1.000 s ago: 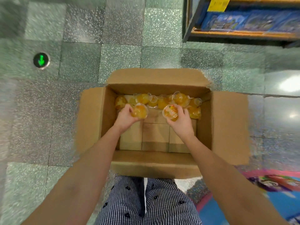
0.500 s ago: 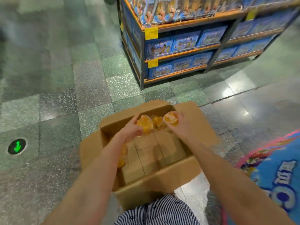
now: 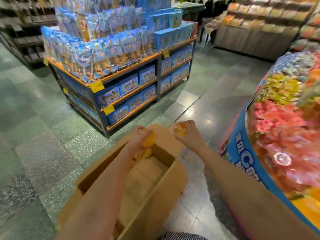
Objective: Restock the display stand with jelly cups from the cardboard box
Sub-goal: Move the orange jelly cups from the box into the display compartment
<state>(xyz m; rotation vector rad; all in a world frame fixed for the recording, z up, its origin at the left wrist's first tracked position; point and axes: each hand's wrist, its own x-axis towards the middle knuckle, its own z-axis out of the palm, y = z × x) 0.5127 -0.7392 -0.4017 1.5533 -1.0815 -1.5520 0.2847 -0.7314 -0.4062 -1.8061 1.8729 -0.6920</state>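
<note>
We have swung up toward the stand (image 3: 242, 163) on our right and lifted both hands out of the box (image 3: 164, 187). Our left hand (image 3: 137, 142) clasps the left cup (image 3: 150, 140), blurred, perhaps two; our right hand (image 3: 189, 138) pinches the right cup (image 3: 179, 129). We are mid-carry; next we reach right and set them in the stand.

Two orange jelly cups (image 3: 179, 129) are held above the open cardboard box (image 3: 161, 196), beside the round display stand (image 3: 245, 163).

Curled left hand (image 3: 138, 139), curled right hand (image 3: 189, 138).
</note>
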